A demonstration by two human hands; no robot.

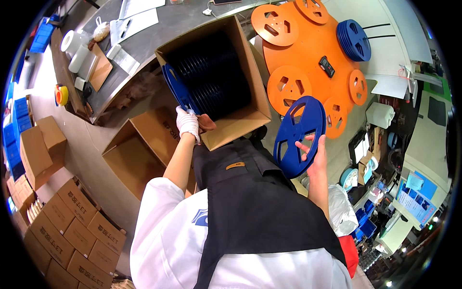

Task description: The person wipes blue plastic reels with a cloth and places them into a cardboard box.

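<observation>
My right hand (314, 153) grips a blue plastic reel flange (287, 140), a flat disc with cutouts; its fingers come through one of the openings. My left hand (187, 121), in a white glove, is closed at the lower end of another blue flange (176, 86), its fingertips partly hidden. That flange leans at the left side of an open cardboard box (255, 113). Inside the box, dark blue flanges (211, 72) stand packed in rows. A reddish-brown piece (207, 123) shows beside my left hand; I cannot tell what it is.
On the right, an orange round table (317, 41) carries orange flanges (274, 25), a small black device (326, 66) and a blue flange stack (353, 40). A grey workbench (185, 19) stands behind. An open carton (132, 149) and stacked cartons (72, 236) are at left.
</observation>
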